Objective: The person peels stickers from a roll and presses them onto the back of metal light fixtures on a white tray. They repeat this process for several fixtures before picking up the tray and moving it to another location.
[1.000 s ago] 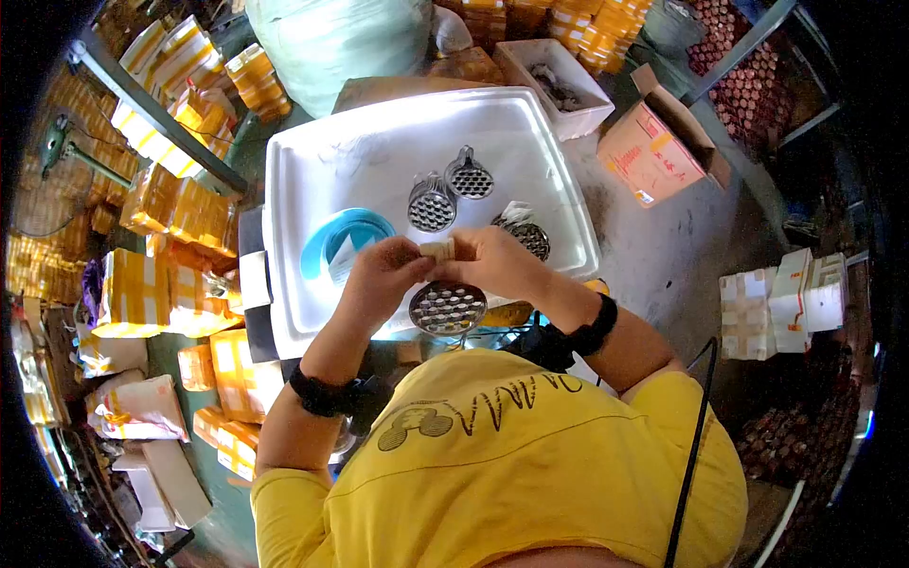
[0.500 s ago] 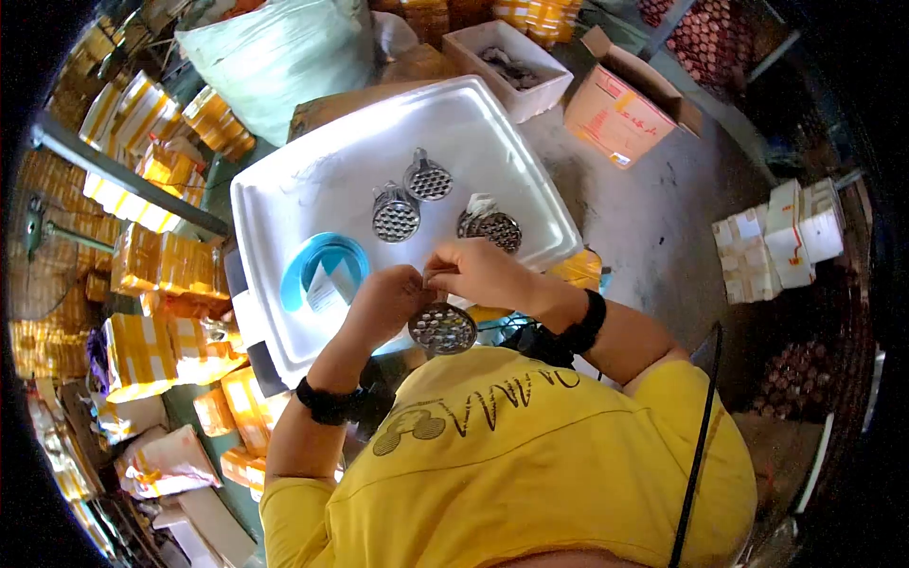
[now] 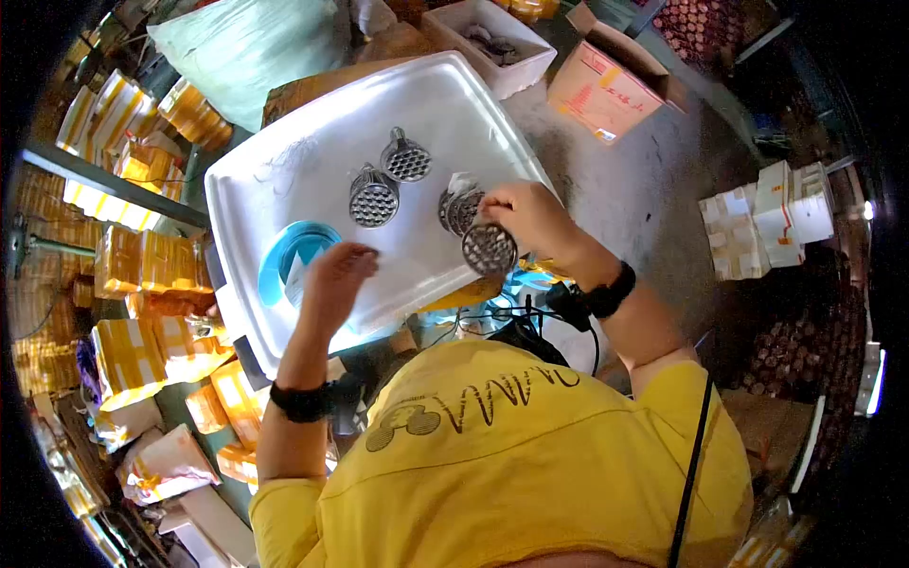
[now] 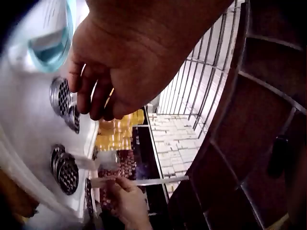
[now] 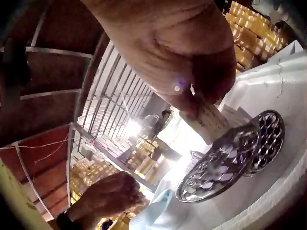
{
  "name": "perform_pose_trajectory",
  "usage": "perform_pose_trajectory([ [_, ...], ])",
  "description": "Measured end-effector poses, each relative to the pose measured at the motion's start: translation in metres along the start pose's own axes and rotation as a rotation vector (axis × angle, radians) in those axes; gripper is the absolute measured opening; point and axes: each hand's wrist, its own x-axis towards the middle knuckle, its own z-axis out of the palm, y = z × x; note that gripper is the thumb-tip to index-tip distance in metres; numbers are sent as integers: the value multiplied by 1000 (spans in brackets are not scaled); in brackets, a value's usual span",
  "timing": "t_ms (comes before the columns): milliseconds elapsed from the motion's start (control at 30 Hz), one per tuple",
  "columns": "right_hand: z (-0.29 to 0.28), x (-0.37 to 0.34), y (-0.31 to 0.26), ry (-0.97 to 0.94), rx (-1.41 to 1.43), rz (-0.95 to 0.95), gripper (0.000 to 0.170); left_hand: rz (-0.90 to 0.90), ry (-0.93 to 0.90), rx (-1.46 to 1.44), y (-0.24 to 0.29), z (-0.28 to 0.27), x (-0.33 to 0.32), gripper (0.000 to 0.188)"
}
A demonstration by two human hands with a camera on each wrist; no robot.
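Note:
My right hand (image 3: 535, 222) pinches a pale paper tag (image 5: 211, 122) that is on a round, perforated metal disc (image 3: 490, 252). The disc hangs tilted below the fingers, near the table's front right. Just behind it, another pile of such discs (image 3: 458, 210) with a whitish strip lies on the white foam-like tabletop (image 3: 284, 180). My left hand (image 3: 336, 281) is apart from it, fingers loosely bent and holding nothing, beside a light-blue ring (image 3: 275, 260) with white paper inside. Two more disc stacks (image 3: 374, 202) stand mid-table.
Beyond the table are a big pale-green sack (image 3: 256, 62), a white foam box (image 3: 492, 43) and an open carton (image 3: 606, 90). Yellow-taped packages (image 3: 142, 260) crowd the left side. Dark cables (image 3: 530, 317) hang at the table's front edge.
Both hands were together at the tag above the disc. They have since parted: the right carries the disc to the right, while the left has let go and moved left.

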Motion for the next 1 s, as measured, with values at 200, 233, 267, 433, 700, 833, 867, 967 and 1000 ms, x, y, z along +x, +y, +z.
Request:
perform_pose_trajectory([
  [200, 20, 30, 23, 201, -213, -235, 11, -73, 307, -142, -22, -44, -47, 16],
  [233, 21, 32, 21, 229, -261, -224, 10, -75, 373, -137, -33, -49, -57, 16],
  [267, 20, 32, 17, 228, -252, -213, 10, -77, 439, -132, -40, -54, -67, 16],
  [433, 42, 36, -47, -4, -60, -263, 13, -328, 438, 457, -71, -52, -98, 30],
  [700, 147, 58, -98, -518, 483, 16, 34, -319, 204, -751, -69, -14, -75, 33],
  [833, 180, 68, -80, -456, 550, -172, 35, -386, 60, -983, -72, -13, -71, 42],
  [867, 184, 67, -74, -471, 495, -208, 34, -418, 44, -1118, -73, -16, -68, 44],
  [967, 164, 50, -96, -474, 392, -231, 31, -357, 157, -1188, -76, -18, -50, 41],
  [1000, 155, 45, -105, -449, 396, -187, 30, -343, 225, -1174, -75, -16, -48, 40],
])
